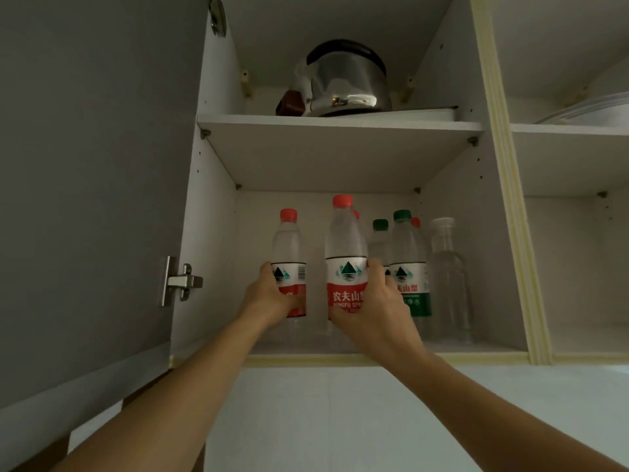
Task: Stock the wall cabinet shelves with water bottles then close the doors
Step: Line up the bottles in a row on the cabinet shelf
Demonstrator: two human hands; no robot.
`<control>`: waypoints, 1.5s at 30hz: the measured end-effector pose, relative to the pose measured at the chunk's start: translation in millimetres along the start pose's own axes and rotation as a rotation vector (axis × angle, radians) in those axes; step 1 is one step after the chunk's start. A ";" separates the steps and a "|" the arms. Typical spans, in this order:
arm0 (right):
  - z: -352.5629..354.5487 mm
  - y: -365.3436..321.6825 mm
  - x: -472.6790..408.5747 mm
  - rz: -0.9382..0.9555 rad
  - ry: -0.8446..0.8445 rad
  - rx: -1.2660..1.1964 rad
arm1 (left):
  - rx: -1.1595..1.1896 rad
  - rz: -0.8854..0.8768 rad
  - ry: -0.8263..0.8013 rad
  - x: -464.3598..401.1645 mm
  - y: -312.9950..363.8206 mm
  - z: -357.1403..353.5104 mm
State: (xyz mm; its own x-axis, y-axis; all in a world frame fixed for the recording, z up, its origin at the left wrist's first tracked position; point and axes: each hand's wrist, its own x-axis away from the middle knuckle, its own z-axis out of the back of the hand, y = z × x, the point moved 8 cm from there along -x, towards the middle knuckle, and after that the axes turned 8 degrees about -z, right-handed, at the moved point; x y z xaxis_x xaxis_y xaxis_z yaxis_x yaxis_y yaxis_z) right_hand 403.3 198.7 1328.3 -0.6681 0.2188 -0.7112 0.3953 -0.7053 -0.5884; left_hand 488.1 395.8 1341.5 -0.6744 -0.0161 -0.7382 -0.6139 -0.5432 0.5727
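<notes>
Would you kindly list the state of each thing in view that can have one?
Grey cabinet door: swung open.
Left hand: gripping the smaller red-capped water bottle, upright on the lower shelf.
Right hand: gripping the taller red-capped water bottle, upright.
Green-capped bottles: upright, capped.
Clear unlabelled bottle: upright, capped.
Steel kettle: upright on the upper shelf.

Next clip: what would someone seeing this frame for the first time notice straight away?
Two bare arms reach up into an open wall cabinet: the left hand grips one red-labelled bottle and the right hand grips another red-labelled bottle on the lower shelf. Right of them stand green-capped bottles and a clear unlabelled bottle. Above, a shiny steel kettle sits alone on the upper shelf.
</notes>
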 end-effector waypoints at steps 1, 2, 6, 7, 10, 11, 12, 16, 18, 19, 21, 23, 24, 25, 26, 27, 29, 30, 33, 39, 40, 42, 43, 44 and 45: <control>-6.7 -7.8 -0.2 0.016 -0.026 -0.006 | 0.016 0.006 0.022 2.8 -4.3 9.4; -13.8 -15.1 -1.0 0.024 -0.059 -0.005 | 0.029 0.017 0.043 5.1 -9.3 18.7; -43.9 -32.7 -10.4 0.000 -0.214 -0.019 | 0.014 0.071 0.120 11.9 -26.9 44.9; -50.7 -34.5 -12.8 -0.013 -0.242 -0.041 | -0.007 0.082 0.136 13.5 -29.9 47.9; -69.4 -37.7 -20.6 -0.029 -0.310 -0.097 | -0.145 0.106 0.157 17.0 -34.5 51.1; -75.0 -38.8 -23.4 -0.029 -0.336 -0.105 | -0.210 0.111 0.169 17.9 -34.3 51.8; -80.2 -39.7 -26.3 -0.031 -0.364 -0.113 | -0.276 0.117 0.181 18.9 -33.5 52.6; -99.5 -38.5 -43.2 -0.091 -0.473 -0.117 | -0.440 0.137 0.171 17.8 -32.5 49.6; -107.9 -38.3 -50.8 -0.144 -0.531 -0.129 | -0.468 0.144 0.137 12.3 -34.3 47.4; -111.5 -37.5 -54.5 -0.170 -0.552 -0.138 | -0.471 0.147 0.123 8.8 -34.7 46.8; -118.6 -37.0 -60.3 -0.199 -0.578 -0.134 | -0.455 0.161 0.093 2.3 -37.4 46.0; -125.3 -38.0 -65.2 -0.207 -0.585 -0.120 | -0.468 0.192 0.061 -4.1 -41.3 45.8; -128.8 -38.0 -67.8 -0.213 -0.590 -0.109 | -0.486 0.210 0.051 -7.4 -43.6 46.3; -132.6 -37.7 -70.1 -0.229 -0.600 -0.108 | -0.500 0.225 0.045 -11.2 -46.5 46.9; -137.0 -37.4 -72.1 -0.244 -0.617 -0.106 | -0.513 0.237 0.040 -15.6 -49.5 47.0; -140.3 -38.2 -73.8 -0.247 -0.635 -0.087 | -0.534 0.246 0.028 -19.8 -51.9 46.2; -144.2 -40.5 -78.9 -0.236 -0.662 -0.014 | -0.602 0.246 -0.022 -28.3 -55.2 42.0; -145.4 -40.9 -82.1 -0.237 -0.672 0.014 | -0.634 0.241 -0.053 -33.1 -57.8 38.6; -151.4 -40.8 -91.2 -0.241 -0.694 0.058 | -0.700 0.241 -0.128 -43.4 -64.6 31.9; -170.9 -37.8 -103.6 -0.275 -0.685 0.078 | -0.724 0.229 -0.126 -55.9 -73.0 35.5; -174.1 -37.0 -106.1 -0.281 -0.680 0.085 | -0.696 0.214 -0.090 -57.4 -72.7 36.3; -180.8 -34.8 -109.4 -0.284 -0.672 0.097 | -0.660 0.140 -0.012 -58.3 -66.7 37.8; -184.4 -34.6 -110.4 -0.280 -0.670 0.099 | -0.679 0.084 0.009 -58.0 -61.0 38.1; -187.8 -33.5 -112.9 -0.272 -0.661 0.082 | -0.723 0.022 0.010 -58.0 -56.1 37.5; -190.3 -33.1 -116.2 -0.261 -0.636 0.050 | -0.778 -0.037 0.000 -58.0 -52.2 36.2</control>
State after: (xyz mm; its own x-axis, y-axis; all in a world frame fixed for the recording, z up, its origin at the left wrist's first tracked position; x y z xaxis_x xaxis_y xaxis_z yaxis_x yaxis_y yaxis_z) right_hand 587.9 324.9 1357.2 -0.9836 -0.0421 -0.1755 0.1520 -0.7170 -0.6803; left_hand 544.4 455.5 1367.3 -0.6592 0.0135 -0.7519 -0.1712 -0.9763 0.1326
